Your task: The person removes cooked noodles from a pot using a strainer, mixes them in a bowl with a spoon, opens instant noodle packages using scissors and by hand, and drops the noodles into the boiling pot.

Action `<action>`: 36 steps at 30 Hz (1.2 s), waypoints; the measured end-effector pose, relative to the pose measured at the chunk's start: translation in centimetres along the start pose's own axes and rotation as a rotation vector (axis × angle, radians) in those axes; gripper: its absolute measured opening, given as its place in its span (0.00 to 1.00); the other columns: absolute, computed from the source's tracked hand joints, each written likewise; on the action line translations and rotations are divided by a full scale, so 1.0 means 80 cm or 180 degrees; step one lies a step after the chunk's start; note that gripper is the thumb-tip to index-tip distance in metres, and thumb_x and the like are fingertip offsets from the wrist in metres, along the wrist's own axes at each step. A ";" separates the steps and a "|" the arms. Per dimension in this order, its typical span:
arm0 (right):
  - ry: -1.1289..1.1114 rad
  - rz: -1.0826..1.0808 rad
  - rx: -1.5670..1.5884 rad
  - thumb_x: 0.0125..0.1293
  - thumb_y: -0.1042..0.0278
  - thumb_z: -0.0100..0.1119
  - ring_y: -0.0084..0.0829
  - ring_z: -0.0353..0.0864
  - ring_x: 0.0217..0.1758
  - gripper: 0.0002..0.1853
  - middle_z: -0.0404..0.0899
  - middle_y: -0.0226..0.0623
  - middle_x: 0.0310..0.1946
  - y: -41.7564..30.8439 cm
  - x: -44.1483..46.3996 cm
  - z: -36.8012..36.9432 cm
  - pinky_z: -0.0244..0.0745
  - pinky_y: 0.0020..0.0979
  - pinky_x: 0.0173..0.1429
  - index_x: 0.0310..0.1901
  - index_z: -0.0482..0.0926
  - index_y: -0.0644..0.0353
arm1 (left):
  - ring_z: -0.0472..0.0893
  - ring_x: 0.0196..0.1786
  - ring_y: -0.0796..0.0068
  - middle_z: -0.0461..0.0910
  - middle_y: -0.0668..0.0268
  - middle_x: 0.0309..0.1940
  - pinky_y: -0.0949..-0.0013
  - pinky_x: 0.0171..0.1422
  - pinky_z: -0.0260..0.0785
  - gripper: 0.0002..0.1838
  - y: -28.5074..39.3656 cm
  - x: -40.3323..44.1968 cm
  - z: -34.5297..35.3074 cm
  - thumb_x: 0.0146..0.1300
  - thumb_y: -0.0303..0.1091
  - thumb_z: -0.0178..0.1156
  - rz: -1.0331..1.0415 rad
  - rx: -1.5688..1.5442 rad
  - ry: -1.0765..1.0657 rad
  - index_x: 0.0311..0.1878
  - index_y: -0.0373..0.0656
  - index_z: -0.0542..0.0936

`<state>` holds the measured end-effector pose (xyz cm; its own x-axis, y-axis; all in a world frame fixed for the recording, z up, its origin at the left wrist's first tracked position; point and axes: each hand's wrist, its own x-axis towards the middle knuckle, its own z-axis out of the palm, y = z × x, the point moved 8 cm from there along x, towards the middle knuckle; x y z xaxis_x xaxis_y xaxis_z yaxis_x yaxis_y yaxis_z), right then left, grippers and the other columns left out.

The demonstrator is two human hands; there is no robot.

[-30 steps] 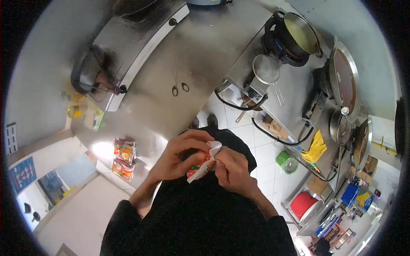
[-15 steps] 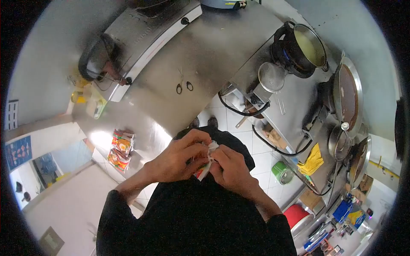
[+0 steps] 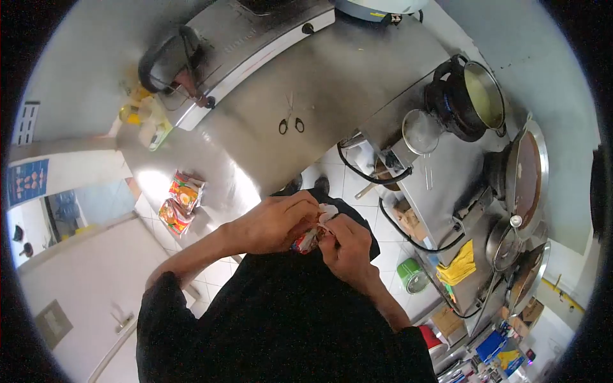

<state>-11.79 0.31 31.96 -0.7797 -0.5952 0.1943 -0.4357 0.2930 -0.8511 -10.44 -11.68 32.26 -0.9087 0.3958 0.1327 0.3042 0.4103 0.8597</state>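
In front of my chest, both hands grip a small crumpled plastic packet (image 3: 308, 241), white with red and orange print. My left hand (image 3: 278, 223) pinches it from the left, fingers curled and closed. My right hand (image 3: 348, 246) is closed on its other side, thumb and fingers pressed together. Fingers cover much of the packet, and its contents are hidden. Two red and orange packets that look like instant noodles, an upper one (image 3: 186, 189) and a lower one (image 3: 175, 217), lie on the steel counter to the left. Black-handled scissors (image 3: 290, 115) rest on the counter ahead.
A dark pot (image 3: 456, 102) with pale liquid sits on a burner at the right, beside a mesh strainer (image 3: 421, 131). A wide pan (image 3: 529, 172) holds brown liquid. A yellow cloth (image 3: 458, 263) lies near the stove edge, and a green bin (image 3: 412, 276) stands on the floor.
My view has shifted, so the counter and stove appear moved slightly. Both hands still grip the packet, which looks more bunched up between my fingers.
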 end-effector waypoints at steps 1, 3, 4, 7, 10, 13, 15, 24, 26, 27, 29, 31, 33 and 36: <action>0.0142 -0.0049 0.0064 0.57 0.76 0.54 0.37 0.72 0.22 0.03 0.71 0.41 0.23 -0.002 0.000 0.000 0.67 0.35 0.26 0.33 0.74 0.65 | 0.80 0.38 0.55 0.75 0.57 0.42 0.59 0.39 0.76 0.12 -0.001 -0.003 0.000 0.58 0.22 0.62 0.0039 -0.0012 0.0031 0.43 0.37 0.72; 0.0168 0.0081 0.0156 0.60 0.75 0.53 0.39 0.73 0.22 0.03 0.70 0.42 0.22 0.005 -0.001 0.003 0.68 0.36 0.27 0.33 0.74 0.65 | 0.80 0.39 0.56 0.75 0.57 0.41 0.59 0.41 0.75 0.11 -0.008 -0.007 0.003 0.58 0.23 0.62 -0.0143 -0.0032 0.0034 0.43 0.37 0.72; 0.0172 0.0120 0.0201 0.61 0.74 0.53 0.39 0.73 0.22 0.04 0.70 0.43 0.22 0.006 0.000 0.003 0.68 0.36 0.27 0.32 0.74 0.66 | 0.80 0.39 0.57 0.76 0.57 0.41 0.60 0.41 0.74 0.11 -0.012 -0.009 0.003 0.58 0.23 0.62 -0.0229 -0.0027 0.0059 0.43 0.38 0.73; -0.0045 0.0486 0.0143 0.65 0.71 0.50 0.43 0.73 0.24 0.08 0.71 0.46 0.22 0.014 0.008 0.011 0.69 0.39 0.30 0.31 0.73 0.66 | 0.80 0.40 0.60 0.76 0.59 0.38 0.61 0.43 0.73 0.11 -0.019 -0.016 -0.007 0.59 0.28 0.64 -0.0127 -0.0454 0.0436 0.44 0.40 0.74; -0.0323 0.0677 -0.0160 0.69 0.66 0.49 0.50 0.70 0.25 0.15 0.73 0.52 0.23 0.029 0.007 0.032 0.66 0.41 0.31 0.27 0.70 0.68 | 0.79 0.38 0.64 0.78 0.61 0.35 0.63 0.41 0.72 0.14 -0.035 -0.030 0.012 0.60 0.43 0.64 -0.1124 -0.0890 -0.0102 0.41 0.43 0.79; -0.0466 0.0511 0.0468 0.70 0.53 0.47 0.36 0.69 0.24 0.21 0.72 0.46 0.21 0.031 0.007 0.050 0.66 0.40 0.32 0.30 0.74 0.65 | 0.78 0.36 0.65 0.79 0.60 0.30 0.61 0.42 0.69 0.10 -0.064 -0.045 0.027 0.67 0.38 0.58 -0.0568 -0.0684 -0.0089 0.39 0.40 0.81; -0.0648 0.0086 0.0434 0.73 0.45 0.45 0.34 0.70 0.26 0.26 0.76 0.43 0.23 0.046 0.003 0.062 0.69 0.37 0.33 0.34 0.78 0.62 | 0.77 0.42 0.68 0.79 0.60 0.39 0.60 0.48 0.70 0.16 -0.080 -0.055 0.039 0.65 0.40 0.60 -0.0599 -0.1280 -0.0228 0.51 0.41 0.77; -0.0333 -0.0159 0.0723 0.70 0.45 0.51 0.34 0.78 0.27 0.22 0.83 0.38 0.28 0.066 0.017 0.095 0.73 0.31 0.33 0.36 0.80 0.59 | 0.65 0.64 0.70 0.65 0.61 0.60 0.65 0.68 0.56 0.41 -0.093 -0.097 0.069 0.60 0.46 0.66 -0.0729 -0.2296 0.1824 0.68 0.41 0.55; -0.0195 0.0158 0.1054 0.66 0.58 0.49 0.29 0.69 0.25 0.16 0.72 0.39 0.21 0.037 0.017 0.087 0.66 0.34 0.30 0.29 0.72 0.62 | 0.66 0.63 0.70 0.66 0.62 0.58 0.64 0.69 0.57 0.44 -0.121 -0.109 0.106 0.58 0.45 0.68 -0.0336 -0.3474 0.2110 0.70 0.43 0.54; -0.0218 0.0298 0.1004 0.65 0.61 0.48 0.27 0.67 0.25 0.14 0.70 0.37 0.20 0.035 0.019 0.092 0.65 0.33 0.29 0.27 0.70 0.63 | 0.67 0.62 0.71 0.67 0.62 0.57 0.63 0.67 0.60 0.43 -0.137 -0.117 0.116 0.57 0.41 0.69 -0.0297 -0.3219 0.2497 0.69 0.44 0.54; -0.0287 0.0541 0.0852 0.62 0.67 0.47 0.22 0.62 0.25 0.11 0.64 0.33 0.18 0.041 0.014 0.096 0.61 0.30 0.28 0.24 0.67 0.63 | 0.69 0.58 0.72 0.68 0.62 0.55 0.64 0.64 0.64 0.41 -0.144 -0.128 0.126 0.56 0.36 0.70 -0.0507 -0.2956 0.3014 0.68 0.45 0.55; -0.0125 0.0275 0.0934 0.62 0.68 0.48 0.24 0.64 0.23 0.10 0.65 0.34 0.18 0.031 0.015 0.089 0.62 0.30 0.27 0.26 0.68 0.65 | 0.71 0.55 0.75 0.69 0.64 0.51 0.68 0.60 0.65 0.39 -0.096 -0.121 0.092 0.55 0.35 0.70 -0.1272 -0.3202 0.2875 0.65 0.45 0.57; 0.0194 0.0306 0.1213 0.63 0.68 0.47 0.21 0.65 0.23 0.11 0.65 0.33 0.17 0.030 0.016 0.088 0.61 0.28 0.27 0.26 0.69 0.66 | 0.72 0.51 0.77 0.69 0.65 0.48 0.72 0.56 0.67 0.37 -0.074 -0.111 0.078 0.55 0.34 0.70 -0.1452 -0.3379 0.2808 0.63 0.45 0.59; 0.0308 0.0478 0.1434 0.63 0.70 0.46 0.19 0.65 0.23 0.11 0.64 0.33 0.17 0.037 0.012 0.090 0.61 0.27 0.27 0.25 0.68 0.66 | 0.71 0.52 0.77 0.69 0.65 0.48 0.72 0.57 0.66 0.37 -0.064 -0.109 0.074 0.54 0.35 0.71 -0.1479 -0.3431 0.2835 0.62 0.45 0.59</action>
<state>-10.64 -4.78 26.11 -0.8667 -0.4925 0.0793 -0.0936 0.0044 -0.9956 -2.39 -12.39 23.81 -0.8567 -0.3860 -0.3421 -0.0499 -0.5981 0.7998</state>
